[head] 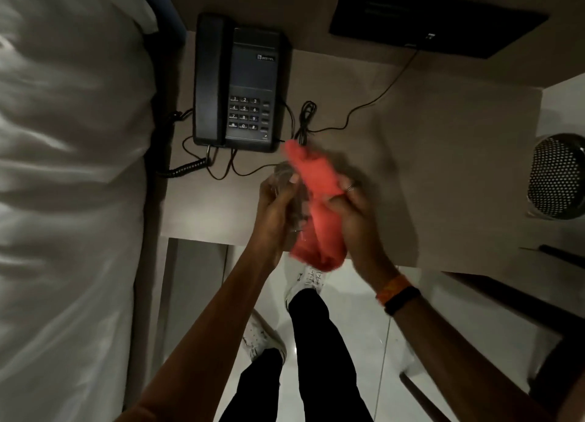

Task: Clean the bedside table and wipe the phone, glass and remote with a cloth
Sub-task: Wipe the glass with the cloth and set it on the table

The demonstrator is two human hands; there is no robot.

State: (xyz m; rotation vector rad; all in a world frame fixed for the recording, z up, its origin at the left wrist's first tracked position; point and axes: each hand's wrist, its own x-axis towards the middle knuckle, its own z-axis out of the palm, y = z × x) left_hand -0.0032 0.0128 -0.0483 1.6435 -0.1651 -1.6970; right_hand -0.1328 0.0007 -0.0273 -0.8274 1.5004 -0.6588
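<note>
Gripped a clear drinking glass in curled left hand fingers above the beige desk; pinched a red cloth against it with right hand fingers. Likely needed firm hold, slow turning.

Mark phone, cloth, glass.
phone [250, 70], head view, on its dark top panel.
cloth [318, 184], head view, on its upper fold.
glass [281, 172], head view, on its blurred rim.

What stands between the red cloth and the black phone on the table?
Nothing visible blocks it. The right hand holds the cloth against the glass in the left hand, near the phone; only thin cables lie between.
</note>
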